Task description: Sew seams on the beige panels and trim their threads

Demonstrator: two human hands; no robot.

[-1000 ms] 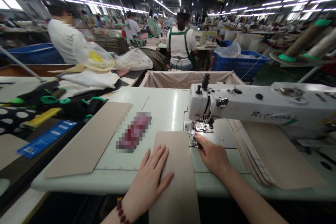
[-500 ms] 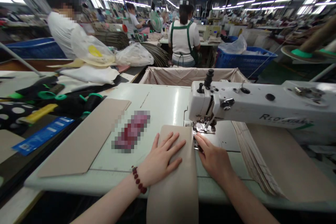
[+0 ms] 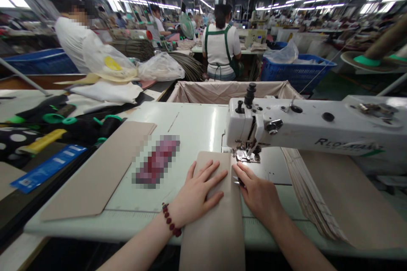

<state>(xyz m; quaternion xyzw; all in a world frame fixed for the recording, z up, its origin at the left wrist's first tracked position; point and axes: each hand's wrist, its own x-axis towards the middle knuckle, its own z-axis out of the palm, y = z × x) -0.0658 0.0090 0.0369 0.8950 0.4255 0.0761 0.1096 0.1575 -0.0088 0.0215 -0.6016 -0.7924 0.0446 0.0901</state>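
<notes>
left hand (image 3: 200, 190) lies flat on the beige strip (image 3: 214, 220), fingers (image 3: 211, 173) spread wide; right hand (image 3: 259, 192) has fingers (image 3: 240, 171) held narrow against the strip's edge, near the sewing machine presser foot (image 3: 246, 154).

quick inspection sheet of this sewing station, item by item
surface: pale sewing table, ruler markings along its front edge
job's things: beige strip, far end beside the presser foot of a white sewing machine
clutter: beige panel, blurred red item, stacked beige panels
hands: left hand flat on the strip; right hand at its edge, near the foot
cables: thin line, maybe thread, behind the machine
surroundings: co-worker in green apron, blue crate
</notes>
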